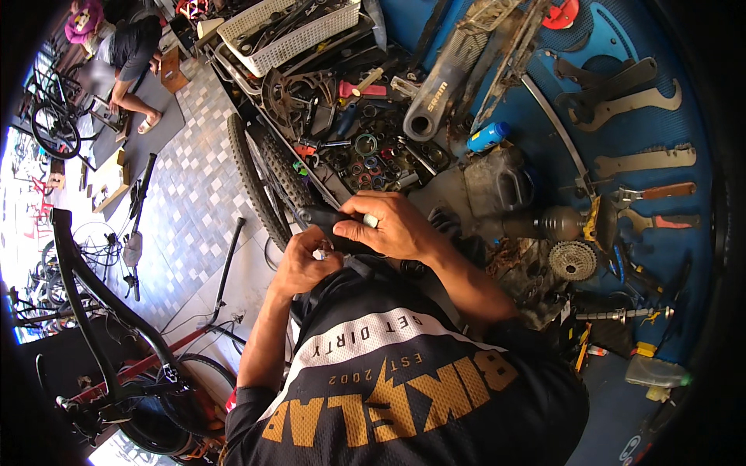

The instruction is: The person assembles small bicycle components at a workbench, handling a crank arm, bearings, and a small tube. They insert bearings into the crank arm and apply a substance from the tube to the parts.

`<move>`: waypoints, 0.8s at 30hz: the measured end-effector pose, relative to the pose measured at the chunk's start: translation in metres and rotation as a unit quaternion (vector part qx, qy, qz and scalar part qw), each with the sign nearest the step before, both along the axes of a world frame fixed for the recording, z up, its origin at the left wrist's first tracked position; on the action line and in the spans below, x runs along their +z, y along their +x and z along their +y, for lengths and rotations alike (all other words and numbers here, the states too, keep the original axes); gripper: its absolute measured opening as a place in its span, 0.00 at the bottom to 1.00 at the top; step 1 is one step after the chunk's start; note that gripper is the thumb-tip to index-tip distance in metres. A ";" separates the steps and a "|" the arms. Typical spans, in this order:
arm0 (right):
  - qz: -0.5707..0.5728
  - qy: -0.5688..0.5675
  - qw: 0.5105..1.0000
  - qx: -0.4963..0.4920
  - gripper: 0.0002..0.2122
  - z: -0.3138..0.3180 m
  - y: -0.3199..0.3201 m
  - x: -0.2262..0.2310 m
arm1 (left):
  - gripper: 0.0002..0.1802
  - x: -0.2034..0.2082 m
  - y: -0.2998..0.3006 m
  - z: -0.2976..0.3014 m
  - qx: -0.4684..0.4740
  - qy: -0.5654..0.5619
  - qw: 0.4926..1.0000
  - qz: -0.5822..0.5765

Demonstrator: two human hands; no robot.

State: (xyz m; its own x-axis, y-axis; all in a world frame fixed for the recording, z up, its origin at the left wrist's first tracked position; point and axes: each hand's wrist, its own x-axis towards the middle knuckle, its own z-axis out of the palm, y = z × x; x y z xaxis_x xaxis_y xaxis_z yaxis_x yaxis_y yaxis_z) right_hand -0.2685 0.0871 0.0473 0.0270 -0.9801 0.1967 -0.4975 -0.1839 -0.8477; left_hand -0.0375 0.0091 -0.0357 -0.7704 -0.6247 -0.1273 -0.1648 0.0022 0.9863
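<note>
Part (317, 218) (blk) clamped in R hand (391, 225), beyond L hand (301, 266) curled on 1 pale bit (319, 254)

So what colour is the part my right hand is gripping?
The gripped part looks black; it shows best in the head view, the only one.

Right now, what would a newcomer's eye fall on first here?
Probably the centre, where the right hand pinches a dark, rounded piece and the left hand is curled just below it. Next, the black jersey with bold yellow lettering, filling the lower middle. Then the metal wrenches spread over the blue surface at right, and the black bicycle frame at left.
</note>
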 end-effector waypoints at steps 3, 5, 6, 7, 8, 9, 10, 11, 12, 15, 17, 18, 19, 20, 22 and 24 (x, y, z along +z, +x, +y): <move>-0.080 0.068 0.993 -0.059 0.13 0.003 -0.001 -0.007 | 0.11 0.001 -0.003 0.000 0.117 0.191 0.964 0.146; -0.138 0.066 0.986 -0.068 0.11 0.004 0.004 -0.014 | 0.09 0.001 -0.006 -0.002 0.180 0.291 0.904 0.258; -0.166 0.046 0.984 -0.050 0.11 0.007 0.008 -0.016 | 0.09 0.001 -0.008 -0.003 0.200 0.318 0.873 0.311; -0.172 0.070 0.981 -0.052 0.12 0.009 0.009 -0.018 | 0.09 0.003 -0.007 -0.003 0.210 0.330 0.872 0.293; -0.172 0.111 0.978 -0.051 0.12 0.010 0.009 -0.018 | 0.09 0.004 -0.006 -0.004 0.195 0.283 0.903 0.258; -0.162 0.082 0.982 -0.058 0.12 0.010 0.007 -0.018 | 0.09 0.005 -0.003 -0.007 0.174 0.242 0.929 0.218; -0.147 0.071 0.985 -0.062 0.13 0.009 0.005 -0.016 | 0.09 0.007 -0.001 -0.009 0.155 0.201 0.950 0.179; -0.137 0.055 0.987 -0.071 0.13 0.008 0.003 -0.014 | 0.09 0.008 0.003 -0.011 0.086 0.115 0.986 0.084; -0.094 0.057 0.993 -0.049 0.13 0.007 0.002 -0.011 | 0.12 0.007 0.003 -0.009 0.034 -0.042 0.998 0.016; 0.029 0.022 0.999 0.010 0.12 -0.001 0.007 -0.005 | 0.19 0.004 0.001 -0.002 -0.102 -0.120 0.986 -0.062; 0.029 0.030 0.999 0.006 0.13 -0.004 0.008 -0.002 | 0.18 0.001 -0.001 0.000 -0.095 -0.056 0.993 -0.047; 0.014 0.010 1.000 -0.002 0.13 -0.004 0.009 -0.003 | 0.12 0.000 0.000 -0.001 -0.076 -0.018 0.996 -0.036; -0.041 0.047 0.998 -0.027 0.13 -0.003 0.006 -0.004 | 0.12 0.000 0.002 -0.003 -0.028 0.049 0.998 0.006; -0.106 0.057 0.992 -0.044 0.14 0.001 0.002 -0.005 | 0.11 -0.001 0.004 -0.005 0.035 0.111 0.993 0.025; -0.116 0.083 0.988 -0.056 0.15 0.002 -0.005 -0.010 | 0.10 -0.002 0.004 -0.005 0.164 0.160 0.961 0.154; -0.113 0.125 0.985 -0.039 0.14 0.005 0.001 -0.016 | 0.09 -0.002 0.004 -0.007 0.198 0.223 0.924 0.238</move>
State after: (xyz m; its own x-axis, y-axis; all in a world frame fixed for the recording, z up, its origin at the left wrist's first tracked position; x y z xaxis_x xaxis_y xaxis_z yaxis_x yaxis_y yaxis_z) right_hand -0.2680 0.0925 0.0309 -0.0680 -0.9960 -0.0578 -0.2944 0.0754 -0.9527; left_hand -0.0338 0.0022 -0.0381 -0.5272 -0.8372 -0.1452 0.3872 -0.3889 0.8360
